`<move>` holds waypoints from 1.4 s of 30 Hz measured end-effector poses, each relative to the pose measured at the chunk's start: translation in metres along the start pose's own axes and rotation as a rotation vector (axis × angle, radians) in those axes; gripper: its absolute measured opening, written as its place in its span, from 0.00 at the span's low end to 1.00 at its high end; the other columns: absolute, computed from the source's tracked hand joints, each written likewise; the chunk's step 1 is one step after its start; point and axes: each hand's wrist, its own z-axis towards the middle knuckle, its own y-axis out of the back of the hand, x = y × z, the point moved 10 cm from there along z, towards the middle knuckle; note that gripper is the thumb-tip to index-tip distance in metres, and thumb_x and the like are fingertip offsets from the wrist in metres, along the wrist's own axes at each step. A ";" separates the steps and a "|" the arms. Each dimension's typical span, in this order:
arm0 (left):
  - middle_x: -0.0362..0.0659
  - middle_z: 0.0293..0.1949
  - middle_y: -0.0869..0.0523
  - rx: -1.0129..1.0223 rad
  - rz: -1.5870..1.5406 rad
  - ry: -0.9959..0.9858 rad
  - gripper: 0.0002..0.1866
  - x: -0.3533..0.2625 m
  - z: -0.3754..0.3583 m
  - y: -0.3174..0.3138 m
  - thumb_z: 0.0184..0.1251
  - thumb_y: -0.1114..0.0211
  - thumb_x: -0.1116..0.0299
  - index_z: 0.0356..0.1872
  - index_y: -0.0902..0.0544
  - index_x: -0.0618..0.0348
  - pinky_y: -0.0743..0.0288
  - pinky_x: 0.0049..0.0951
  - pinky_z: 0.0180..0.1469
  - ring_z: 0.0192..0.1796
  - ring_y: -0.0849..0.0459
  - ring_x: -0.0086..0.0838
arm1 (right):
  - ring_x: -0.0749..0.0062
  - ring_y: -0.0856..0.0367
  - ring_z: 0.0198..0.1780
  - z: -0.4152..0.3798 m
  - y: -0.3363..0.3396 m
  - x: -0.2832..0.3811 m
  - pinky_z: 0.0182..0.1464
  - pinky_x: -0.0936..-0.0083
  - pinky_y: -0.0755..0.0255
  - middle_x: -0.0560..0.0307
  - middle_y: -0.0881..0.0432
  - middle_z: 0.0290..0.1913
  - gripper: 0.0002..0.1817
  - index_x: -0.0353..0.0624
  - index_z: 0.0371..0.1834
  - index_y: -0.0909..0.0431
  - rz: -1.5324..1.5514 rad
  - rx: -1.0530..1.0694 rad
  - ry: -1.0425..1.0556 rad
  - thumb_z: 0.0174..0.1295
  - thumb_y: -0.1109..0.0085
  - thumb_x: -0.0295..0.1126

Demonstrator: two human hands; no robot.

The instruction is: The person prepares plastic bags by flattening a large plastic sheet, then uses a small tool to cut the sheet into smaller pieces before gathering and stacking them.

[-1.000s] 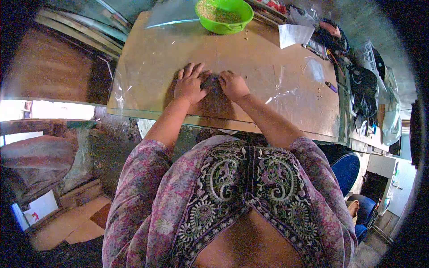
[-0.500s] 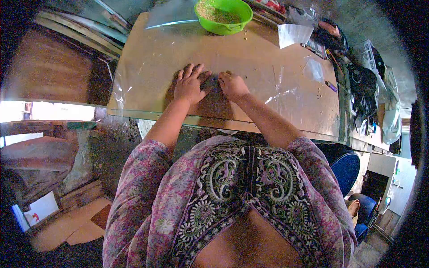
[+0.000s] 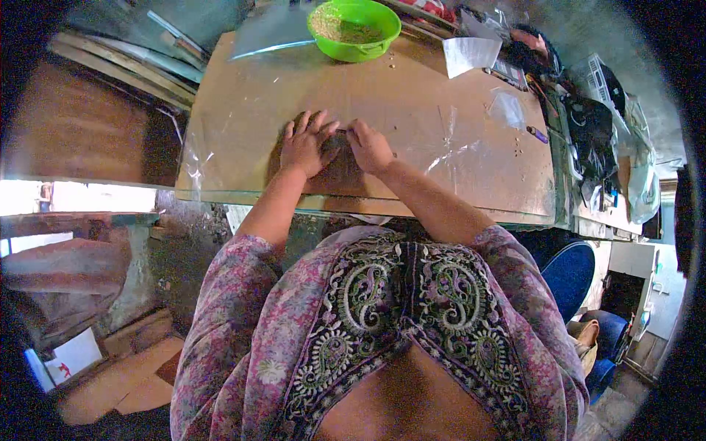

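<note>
On the brown tabletop (image 3: 257,95), my left hand (image 3: 305,145) lies flat with its fingers spread. Close to its right, my right hand (image 3: 369,145) is closed, fingertips pressed together near my left index finger. Something small and dark shows at those fingertips, too small to make out. A clear sheet seems to cover the table, with shiny creases on both sides of my hands. Beyond my hands, a green bowl (image 3: 375,50) holds small pale grains or pieces.
Near the table's right edge are a purple object (image 3: 537,134), a clear plastic piece (image 3: 507,110) and a white sheet (image 3: 471,56). Black and clear bags hang at the right. Wooden boards (image 3: 121,70) lean at the left, and a blue chair (image 3: 570,279) stands at lower right.
The view has shifted slightly, so the table and bowl appear a little further left. My right hand's fingertips have moved slightly closer to my left hand.
</note>
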 end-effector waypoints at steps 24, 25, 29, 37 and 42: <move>0.50 0.55 0.33 -0.023 -0.019 0.039 0.28 -0.022 0.055 -0.015 0.52 0.45 0.54 0.55 0.35 0.54 0.47 0.42 0.58 0.59 0.38 0.41 | 0.56 0.24 0.32 -0.339 0.357 -0.288 0.35 0.64 0.32 0.49 0.23 0.29 0.10 0.45 0.29 0.25 -0.354 -1.245 -1.016 0.49 0.45 0.40; 0.52 0.53 0.32 -0.015 -0.021 0.082 0.27 -0.021 0.065 -0.016 0.51 0.43 0.55 0.53 0.32 0.55 0.43 0.40 0.56 0.57 0.36 0.41 | 0.55 0.24 0.33 -0.341 0.359 -0.299 0.37 0.63 0.32 0.49 0.22 0.31 0.10 0.46 0.28 0.24 -0.364 -1.217 -1.020 0.48 0.45 0.39; 0.50 0.40 0.23 0.056 -0.212 0.180 0.18 -0.010 0.085 -0.027 0.46 0.36 0.58 0.34 0.25 0.61 0.31 0.35 0.40 0.40 0.24 0.39 | 0.57 0.25 0.34 -0.339 0.360 -0.319 0.39 0.64 0.32 0.49 0.23 0.29 0.10 0.47 0.23 0.22 -0.582 -1.193 -1.010 0.48 0.45 0.41; 0.47 0.22 0.21 0.208 -0.251 0.192 0.13 0.006 0.095 -0.063 0.46 0.35 0.60 0.24 0.24 0.59 0.31 0.35 0.34 0.29 0.23 0.39 | 0.56 0.28 0.38 -0.330 0.360 -0.318 0.39 0.62 0.32 0.53 0.25 0.32 0.11 0.48 0.26 0.24 -0.577 -1.053 -1.139 0.44 0.41 0.42; 0.47 0.32 0.20 -0.045 -0.213 0.114 0.15 0.014 0.098 -0.049 0.44 0.34 0.65 0.33 0.25 0.58 0.31 0.35 0.41 0.37 0.23 0.39 | 0.58 0.28 0.40 -0.335 0.361 -0.316 0.44 0.65 0.34 0.53 0.25 0.33 0.15 0.48 0.31 0.24 -0.558 -1.150 -1.014 0.41 0.37 0.40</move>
